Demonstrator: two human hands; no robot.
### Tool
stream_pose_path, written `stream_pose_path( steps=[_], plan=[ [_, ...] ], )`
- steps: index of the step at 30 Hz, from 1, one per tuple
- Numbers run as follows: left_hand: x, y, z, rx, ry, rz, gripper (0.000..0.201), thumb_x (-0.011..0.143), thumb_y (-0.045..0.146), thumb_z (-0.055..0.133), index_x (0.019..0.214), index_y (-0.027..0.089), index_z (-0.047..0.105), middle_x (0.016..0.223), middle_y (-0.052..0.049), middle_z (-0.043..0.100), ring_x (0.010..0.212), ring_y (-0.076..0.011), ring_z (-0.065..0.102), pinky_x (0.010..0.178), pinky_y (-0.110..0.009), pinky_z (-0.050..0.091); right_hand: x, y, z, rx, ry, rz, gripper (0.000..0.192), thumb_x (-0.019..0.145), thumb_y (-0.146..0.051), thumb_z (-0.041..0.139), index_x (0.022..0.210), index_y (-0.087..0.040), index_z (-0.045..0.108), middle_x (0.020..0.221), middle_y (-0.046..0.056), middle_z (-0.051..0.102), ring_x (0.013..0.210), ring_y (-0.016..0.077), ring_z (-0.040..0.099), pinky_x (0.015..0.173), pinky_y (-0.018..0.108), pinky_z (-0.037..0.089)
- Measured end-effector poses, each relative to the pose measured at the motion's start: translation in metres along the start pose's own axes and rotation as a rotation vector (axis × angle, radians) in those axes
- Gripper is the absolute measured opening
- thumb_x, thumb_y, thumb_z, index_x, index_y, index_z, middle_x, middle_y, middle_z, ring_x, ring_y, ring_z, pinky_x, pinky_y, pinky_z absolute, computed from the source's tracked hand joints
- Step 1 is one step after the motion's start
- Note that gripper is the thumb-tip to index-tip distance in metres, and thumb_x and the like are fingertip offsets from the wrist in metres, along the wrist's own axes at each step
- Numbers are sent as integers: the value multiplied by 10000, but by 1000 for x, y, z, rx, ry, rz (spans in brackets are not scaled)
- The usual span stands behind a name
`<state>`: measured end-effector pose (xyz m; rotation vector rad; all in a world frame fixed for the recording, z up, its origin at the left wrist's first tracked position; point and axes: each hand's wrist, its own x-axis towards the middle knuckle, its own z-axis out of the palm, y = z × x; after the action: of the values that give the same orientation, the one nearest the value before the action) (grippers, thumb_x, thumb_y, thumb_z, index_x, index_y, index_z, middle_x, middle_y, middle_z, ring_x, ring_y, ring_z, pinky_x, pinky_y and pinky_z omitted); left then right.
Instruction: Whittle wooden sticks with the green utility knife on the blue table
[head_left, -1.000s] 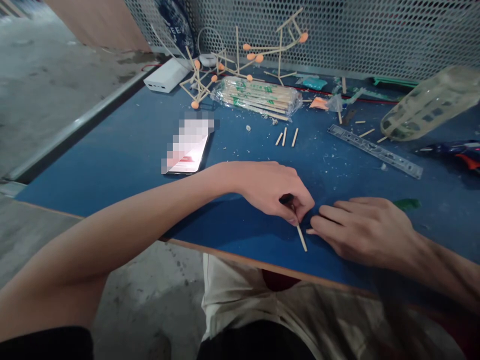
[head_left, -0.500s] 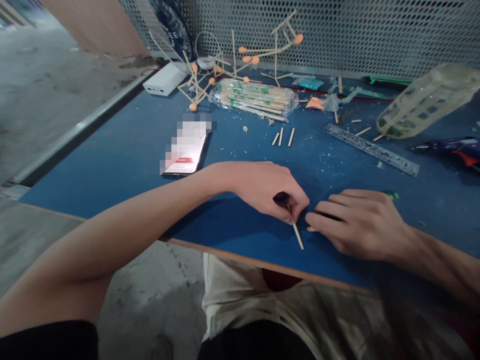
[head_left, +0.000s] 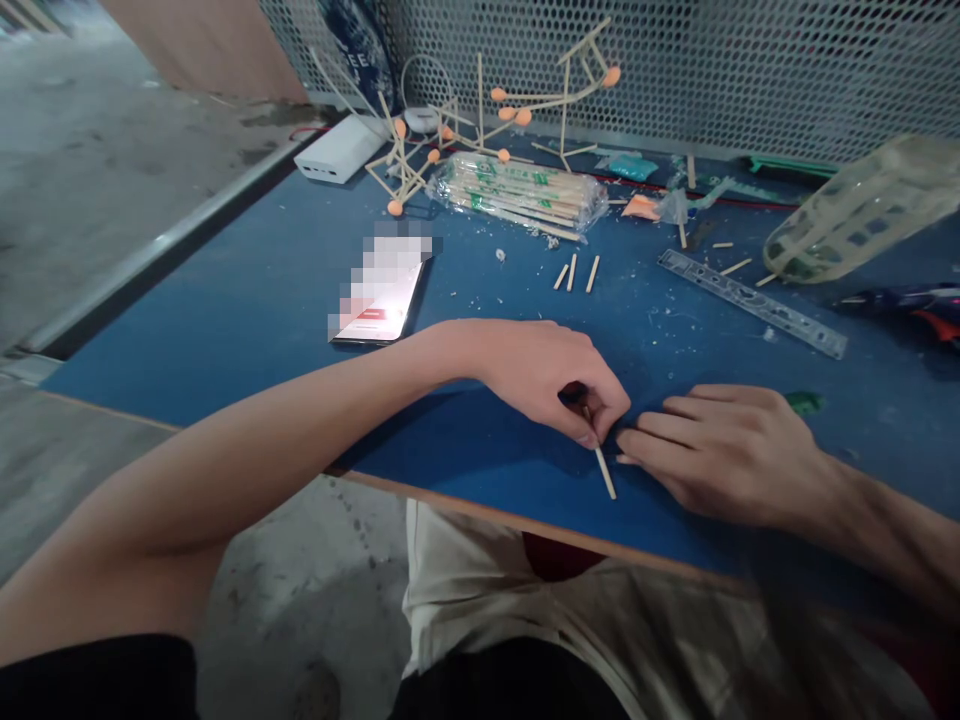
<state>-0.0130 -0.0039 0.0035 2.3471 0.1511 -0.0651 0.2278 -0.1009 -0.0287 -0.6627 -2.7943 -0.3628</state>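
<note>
Thin wooden stick (head_left: 604, 473) lies flat on the blue table (head_left: 247, 310), near the front edge, its upper end hidden under the fingers. Left hand (head_left: 544, 375) curls over that end, thumb and forefinger pinched narrow on the stick, apparently together with a dark tool that shows only as a dark bit in the fist; can't tell what it is. Right hand (head_left: 731, 455) lies flat beside it, fingertips pressed to the table right at the stick, likely pinning it so it won't roll. Whether this hand holds anything I can't tell; something green (head_left: 805, 403) pokes out behind it.

Outward: three short cut sticks (head_left: 576, 273) lie side by side, well behind the hands, with wood crumbs scattered round. Phone (head_left: 381, 305) lies screen-up to the left, within easy glance. Clear ruler (head_left: 752, 303) lies slanted to the right, near more offcuts. Wrapped bundle of sticks (head_left: 525, 195) sits further back as stock. Behind it, against the perforated wall, stands a stick frame with orange joints (head_left: 480, 125). White power bank (head_left: 341, 150) at back left, crumpled clear bag (head_left: 862, 210) at right.
</note>
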Motion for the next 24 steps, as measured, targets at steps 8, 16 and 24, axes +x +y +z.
stream_pose_path(
  steps=[8,16,24],
  plan=[
    [2,-2,3,15,32,14,87,875,293,692,908,336,759,886,66,771,784,-120,680,642,-237,385,5,-1,-4,33,-35,4,142,941,-178,541,941,-271,649,751,-58,698,605,143,531,619,323,334],
    [3,-3,3,-10,16,14,89,876,279,690,902,324,763,890,59,777,784,-122,684,647,-238,393,7,-8,-3,-10,18,36,129,978,-226,546,890,-241,639,663,-48,631,571,149,530,603,331,338],
    [2,-4,3,-19,15,20,80,876,302,699,908,317,770,893,40,780,776,-129,688,667,-237,418,2,3,-2,49,52,41,168,999,-303,578,892,-213,672,789,-15,714,613,123,579,614,317,360]
  ],
)
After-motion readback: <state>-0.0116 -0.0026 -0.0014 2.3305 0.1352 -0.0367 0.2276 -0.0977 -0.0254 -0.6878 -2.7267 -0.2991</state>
